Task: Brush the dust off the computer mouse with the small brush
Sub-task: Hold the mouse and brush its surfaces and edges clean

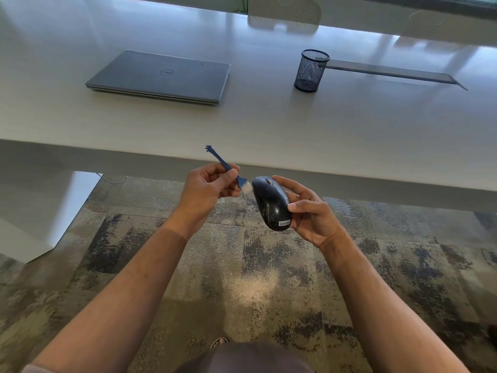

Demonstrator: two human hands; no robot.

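My right hand holds a black computer mouse in the air, below the table's near edge and above the carpet. Thumb and fingers clamp its sides, and its top faces left and up. My left hand pinches a small blue brush by its thin handle. The handle's far end points up and left. The brush's pale bristles touch the mouse's upper left side near the front.
A white table stretches ahead, carrying a closed grey laptop at the left and a black mesh pen cup at the right. A grey cable slot runs right of the cup. Patterned carpet lies below.
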